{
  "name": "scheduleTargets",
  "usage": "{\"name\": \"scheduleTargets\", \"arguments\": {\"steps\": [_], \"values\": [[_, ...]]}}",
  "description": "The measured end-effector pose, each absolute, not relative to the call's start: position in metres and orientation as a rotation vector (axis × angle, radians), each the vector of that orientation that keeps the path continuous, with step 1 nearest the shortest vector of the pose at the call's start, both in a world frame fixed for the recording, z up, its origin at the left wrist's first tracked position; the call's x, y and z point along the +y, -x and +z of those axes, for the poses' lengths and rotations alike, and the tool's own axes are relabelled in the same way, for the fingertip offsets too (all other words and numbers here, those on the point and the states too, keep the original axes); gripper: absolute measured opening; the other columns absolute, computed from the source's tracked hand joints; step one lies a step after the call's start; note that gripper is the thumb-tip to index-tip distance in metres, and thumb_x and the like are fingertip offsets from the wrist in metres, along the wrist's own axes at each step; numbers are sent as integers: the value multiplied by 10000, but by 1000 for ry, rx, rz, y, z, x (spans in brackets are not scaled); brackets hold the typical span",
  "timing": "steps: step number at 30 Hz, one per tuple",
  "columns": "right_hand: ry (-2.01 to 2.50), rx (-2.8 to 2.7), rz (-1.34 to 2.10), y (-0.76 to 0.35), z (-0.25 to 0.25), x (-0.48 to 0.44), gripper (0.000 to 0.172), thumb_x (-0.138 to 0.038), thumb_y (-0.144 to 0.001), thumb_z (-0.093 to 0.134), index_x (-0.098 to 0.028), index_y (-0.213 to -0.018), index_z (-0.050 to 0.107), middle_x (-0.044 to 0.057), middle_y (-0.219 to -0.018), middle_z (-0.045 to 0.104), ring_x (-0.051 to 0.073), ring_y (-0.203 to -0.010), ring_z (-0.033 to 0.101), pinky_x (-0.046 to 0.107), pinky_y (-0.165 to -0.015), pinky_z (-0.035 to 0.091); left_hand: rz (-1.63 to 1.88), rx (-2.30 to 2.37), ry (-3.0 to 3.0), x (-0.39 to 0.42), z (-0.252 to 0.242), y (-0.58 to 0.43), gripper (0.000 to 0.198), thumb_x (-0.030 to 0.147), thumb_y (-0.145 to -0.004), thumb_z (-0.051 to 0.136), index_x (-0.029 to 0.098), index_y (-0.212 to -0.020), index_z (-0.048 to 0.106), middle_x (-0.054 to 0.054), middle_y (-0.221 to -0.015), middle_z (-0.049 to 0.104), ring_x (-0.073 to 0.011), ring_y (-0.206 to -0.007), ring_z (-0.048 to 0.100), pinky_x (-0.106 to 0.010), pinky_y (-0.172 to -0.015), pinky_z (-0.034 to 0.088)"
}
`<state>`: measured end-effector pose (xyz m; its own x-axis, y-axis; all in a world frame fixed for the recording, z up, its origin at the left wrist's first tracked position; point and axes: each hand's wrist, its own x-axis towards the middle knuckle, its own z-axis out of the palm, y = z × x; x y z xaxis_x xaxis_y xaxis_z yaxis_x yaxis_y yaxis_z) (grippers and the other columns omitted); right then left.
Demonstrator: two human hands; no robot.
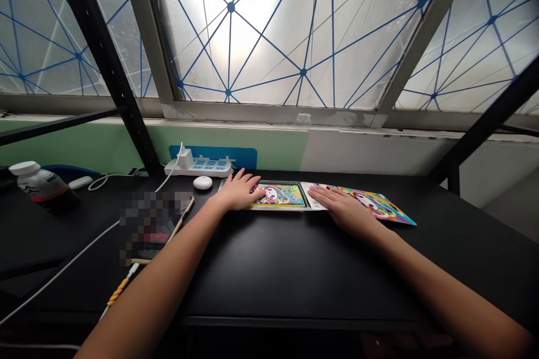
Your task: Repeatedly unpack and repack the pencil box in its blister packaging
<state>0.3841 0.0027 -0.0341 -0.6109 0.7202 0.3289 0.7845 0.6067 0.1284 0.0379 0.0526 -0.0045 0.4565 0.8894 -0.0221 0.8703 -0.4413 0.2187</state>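
A colourful printed booklet or folder lies spread out along the back of the black desk, with cartoon figures on its panels. My left hand rests on its left part, fingers spread and flat. On the pale strip near the middle lies my right hand, palm down with fingers stretched out. The bright right-hand panel reaches out past my right hand and seems slightly raised at its end. Both hands partly cover the printed surface, and neither grips anything.
A tablet-like device, partly blurred out, lies left of my forearm with a cable plugged in. Behind it are a white round case and a power strip. A bottle stands far left. Black frame posts flank the desk.
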Motion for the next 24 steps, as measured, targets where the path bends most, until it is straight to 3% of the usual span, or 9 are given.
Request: {"name": "scheduleTargets", "arguments": {"steps": [7,13,17,21,24], "values": [[1235,-2417,-609,-387,-10,-2,579,-6,-872,346,-137,-1404,532,147,-1390,610,263,-1246,609,463,-1008,501,222,1566,-2543,60,-5,-22,746,723,-937,236,287,-1526,382,-90,-1586,378,-364,-1500,191,-628,-1158,166],[921,-2573,-656,-288,-9,-79,482,-64,-914,407,-132,-1362,570,160,-1367,627,317,-1229,605,525,-1049,425,243,1547,-2571,63,-5,-35,657,691,-960,253,357,-1504,411,-111,-1591,366,-361,-1491,228,-650,-1139,173],[819,-2773,-386,-219,-26,-103,448,-220,-958,471,-94,-1380,546,210,-1359,617,352,-1209,603,512,-1016,452,243,1481,-2606,65,-5,-51,586,659,-978,272,415,-1494,403,-82,-1606,344,-349,-1496,224,-659,-1137,173],[891,-2706,-30,-194,-29,-67,463,-404,-1002,469,-147,-1378,555,158,-1391,602,306,-1298,531,461,-1079,414,290,1448,-2644,64,-7,-60,527,616,-996,295,434,-1470,436,-62,-1606,348,-344,-1493,238,-657,-1133,198],[876,-2641,143,-197,-29,-39,383,-374,-1008,482,-192,-1321,608,114,-1358,632,269,-1284,541,437,-1093,399,376,1455,-2689,60,-10,-61,479,561,-1009,333,408,-1428,507,-68,-1572,409,-332,-1460,319,-634,-1123,251]]}}
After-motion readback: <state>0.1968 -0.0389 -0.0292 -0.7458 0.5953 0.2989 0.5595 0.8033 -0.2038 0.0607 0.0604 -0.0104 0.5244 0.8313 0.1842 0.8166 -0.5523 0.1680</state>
